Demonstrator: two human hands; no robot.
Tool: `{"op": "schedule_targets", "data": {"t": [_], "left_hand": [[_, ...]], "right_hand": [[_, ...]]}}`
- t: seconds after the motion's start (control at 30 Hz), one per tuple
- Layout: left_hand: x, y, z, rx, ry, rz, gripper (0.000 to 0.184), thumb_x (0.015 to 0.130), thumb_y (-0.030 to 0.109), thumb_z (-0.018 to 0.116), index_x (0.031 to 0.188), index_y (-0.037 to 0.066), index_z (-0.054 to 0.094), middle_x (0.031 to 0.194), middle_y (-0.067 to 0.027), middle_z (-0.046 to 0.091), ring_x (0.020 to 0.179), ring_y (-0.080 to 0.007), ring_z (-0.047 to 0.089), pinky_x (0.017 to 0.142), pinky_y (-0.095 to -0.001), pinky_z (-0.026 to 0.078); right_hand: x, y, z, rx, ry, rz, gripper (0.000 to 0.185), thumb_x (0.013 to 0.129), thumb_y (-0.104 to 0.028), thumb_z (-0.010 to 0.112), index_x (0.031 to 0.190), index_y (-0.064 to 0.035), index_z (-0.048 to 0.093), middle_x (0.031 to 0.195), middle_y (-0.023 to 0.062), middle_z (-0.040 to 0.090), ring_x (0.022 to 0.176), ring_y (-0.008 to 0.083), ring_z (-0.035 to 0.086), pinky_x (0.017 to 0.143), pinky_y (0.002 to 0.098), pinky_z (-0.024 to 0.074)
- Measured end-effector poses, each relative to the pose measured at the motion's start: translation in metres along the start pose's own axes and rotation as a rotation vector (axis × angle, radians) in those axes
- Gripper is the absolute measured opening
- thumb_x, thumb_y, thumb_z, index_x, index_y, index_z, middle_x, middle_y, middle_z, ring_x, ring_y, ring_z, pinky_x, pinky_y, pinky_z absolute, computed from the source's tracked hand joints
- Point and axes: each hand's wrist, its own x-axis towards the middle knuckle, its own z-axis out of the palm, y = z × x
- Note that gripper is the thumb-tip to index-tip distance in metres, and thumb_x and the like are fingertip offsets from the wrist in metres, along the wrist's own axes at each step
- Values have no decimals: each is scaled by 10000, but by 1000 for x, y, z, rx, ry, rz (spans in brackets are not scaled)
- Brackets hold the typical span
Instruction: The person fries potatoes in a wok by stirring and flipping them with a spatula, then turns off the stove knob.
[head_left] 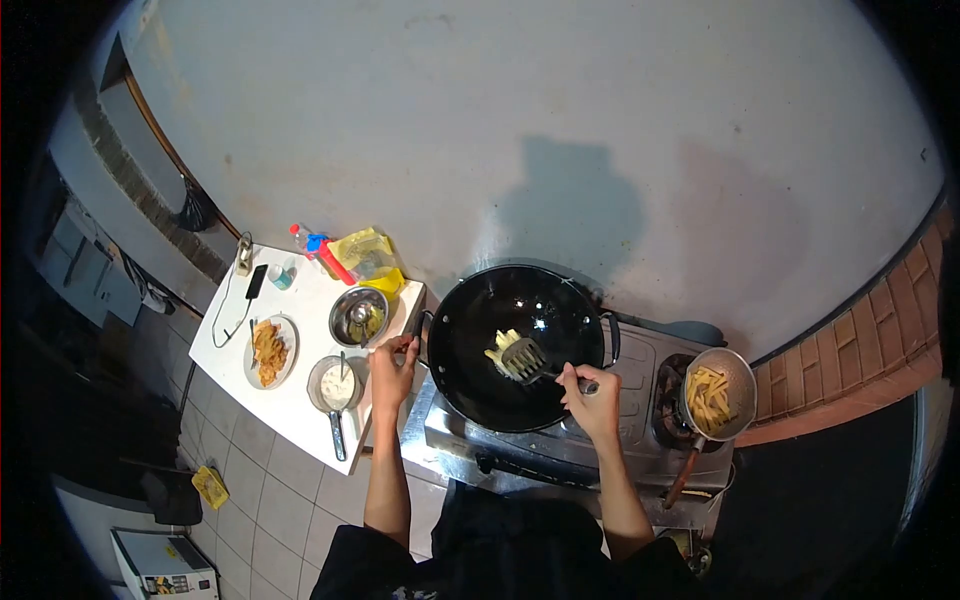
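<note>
A large black wok [490, 395] sits on the stove, with pale yellow pieces of food [501, 352] in its middle. My left hand [393, 372] is closed at the wok's left loop handle [422, 335]. In my right hand [594, 401] is the handle of a dark slotted spatula [524, 360]. Its slotted head rests against the food, partly covering it. The wok's right loop handle [611, 338] is untouched.
On the stove's right burner stands a saucepan [742, 372] of cut strips. The white table [300, 420] at left holds a plate [288, 335] of fried food, a metal bowl [338, 318], a small pot [318, 388], a phone [257, 281] and yellow packaging [372, 258]. A wall [450, 120] rises behind.
</note>
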Motion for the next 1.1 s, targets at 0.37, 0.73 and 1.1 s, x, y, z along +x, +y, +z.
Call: {"op": "schedule_targets", "data": {"t": [0.37,0.73,1.1], "left_hand": [[-2,-2,1,-13,-11,-9,193,884,103,660,982,-60,696,795,-173,707,744,-197,682,702,-326,503],[-1,4,-2,3,6,-21,215,865,118,694,986,-59,706,827,-191,714,758,-215,690,726,-333,512],[1,3,-4,14,5,7,209,855,129,708,966,-49,718,840,-188,714,758,-212,678,730,-328,509]], "right_hand": [[-1,-2,8,82,36,81,218,890,-78,641,704,35,650,527,74,588,468,89,586,440,251,408],[10,6,15,-76,75,-51,225,774,-23,668,614,58,531,480,97,456,501,41,416,450,286,327],[35,-31,-10,1,81,-31,184,898,-87,660,761,36,656,597,39,623,559,24,515,506,228,387]]}}
